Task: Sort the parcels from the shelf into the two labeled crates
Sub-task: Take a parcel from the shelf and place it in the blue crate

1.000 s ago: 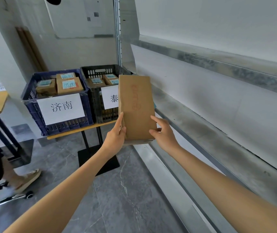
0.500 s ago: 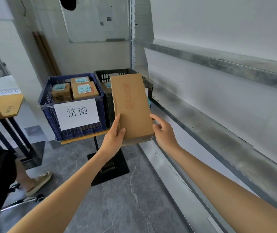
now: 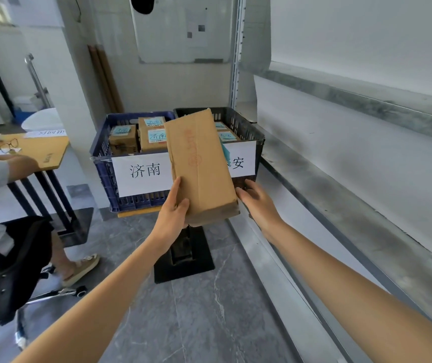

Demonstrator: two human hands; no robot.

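holding the parcel (image 3: pixel 199 166) up before me — my left hand (image 3: pixel 173 213) grips its near corner, thumb on top, my right hand (image 3: pixel 258 203) rests straight-fingered against the opposite edge; its long axis points away, far end straddling blue crate (image 3: pixel 102 163) and black crate (image 3: pixel 238 121).

parcel (image 3: pixel 200 166): frame centre, in front of both crates; left hand (image 3: pixel 174 210) at its lower left, right hand (image 3: pixel 258 203) at its lower right
left crate (image 3: pixel 105 163): centre-left, behind parcel, sorted parcels (image 3: pixel 154 138) inside
right crate (image 3: pixel 246 127): just right of left crate, partly hidden by parcel
shelf (image 3: pixel 340 205): right side of frame, beside right crate
desk (image 3: pixel 50 153): mid-left of frame, left of crates
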